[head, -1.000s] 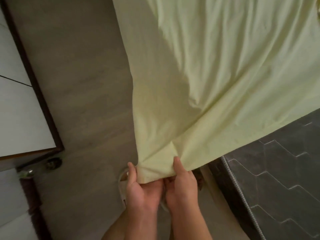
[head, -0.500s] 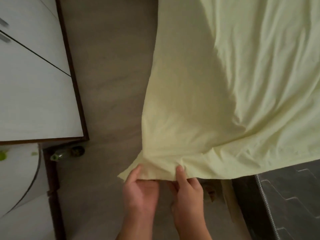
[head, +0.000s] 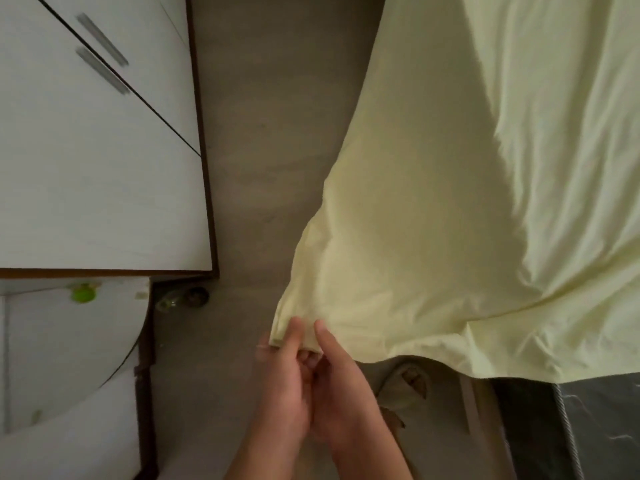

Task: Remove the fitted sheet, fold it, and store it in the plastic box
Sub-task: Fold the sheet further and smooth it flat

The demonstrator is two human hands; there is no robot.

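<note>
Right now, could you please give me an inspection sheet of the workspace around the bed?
Surface: dark mattress, near corner bare; grey floor.
Job's things: yellow sheet, its corner pulled off the mattress; box not seen.
Clutter: small items on the floor by the cabinet; a likely slipper beside the mattress.
Grippers: left hand and right hand both pinch the sheet's corner.
Cables: nothing seen.
Surroundings: white cabinet at the left.

Sheet (head: 433,237) matt soft cloth; cabinet (head: 86,185) smooth.
</note>
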